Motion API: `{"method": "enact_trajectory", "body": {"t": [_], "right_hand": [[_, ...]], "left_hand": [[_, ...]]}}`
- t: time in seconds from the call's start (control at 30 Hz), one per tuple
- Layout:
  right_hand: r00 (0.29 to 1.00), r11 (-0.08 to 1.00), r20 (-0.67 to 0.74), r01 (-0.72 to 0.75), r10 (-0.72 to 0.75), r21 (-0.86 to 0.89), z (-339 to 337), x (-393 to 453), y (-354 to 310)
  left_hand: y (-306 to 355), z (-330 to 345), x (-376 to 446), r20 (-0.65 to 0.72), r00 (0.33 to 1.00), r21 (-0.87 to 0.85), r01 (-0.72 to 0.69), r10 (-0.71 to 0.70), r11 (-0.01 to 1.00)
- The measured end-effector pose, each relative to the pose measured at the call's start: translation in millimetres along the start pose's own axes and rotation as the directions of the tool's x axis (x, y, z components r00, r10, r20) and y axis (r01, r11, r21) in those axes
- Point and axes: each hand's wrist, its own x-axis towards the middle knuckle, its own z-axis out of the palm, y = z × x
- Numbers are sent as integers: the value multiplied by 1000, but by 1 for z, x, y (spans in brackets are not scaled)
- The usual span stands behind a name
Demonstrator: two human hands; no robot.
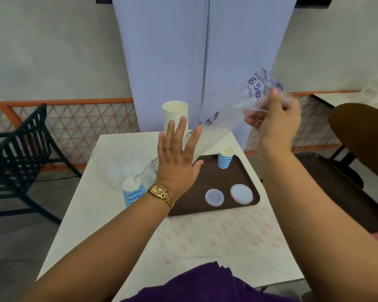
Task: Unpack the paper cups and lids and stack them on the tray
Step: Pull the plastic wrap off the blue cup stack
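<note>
A brown tray (207, 171) lies on the white table. On it stand one blue-striped paper cup (225, 157) at the far end and two white lids (214, 197) (241, 194) near the front. A tall stack of paper cups (175, 113) rises behind my left hand (177, 158), which is spread flat with straight fingers, holding nothing. My right hand (275, 118) is raised to the right and pinches an empty clear plastic bag (234, 105) printed in blue. Another pack of striped cups (133, 191) in plastic lies left of the tray.
A black slatted chair (20, 144) stands at the left, and a brown chair (362, 136) at the right. Crumpled clear plastic (118, 164) lies on the table's left part. A white-blue panel (201, 62) stands behind the table. A purple cloth (205, 284) is at the near edge.
</note>
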Motion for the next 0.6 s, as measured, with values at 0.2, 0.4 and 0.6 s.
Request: {"method": "enact_trajectory", "body": {"t": [0.2, 0.4, 0.6], "right_hand": [[913, 946, -251, -316, 323, 67, -67, 28, 27], [753, 805, -331, -592, 569, 37, -139, 35, 81], [634, 637, -313, -763, 707, -110, -211, 3, 143]], "left_hand": [[11, 28, -17, 156, 987, 170, -62, 35, 984], [39, 65, -78, 267, 956, 224, -187, 124, 956], [65, 82, -148, 394, 912, 184, -195, 109, 963]]}}
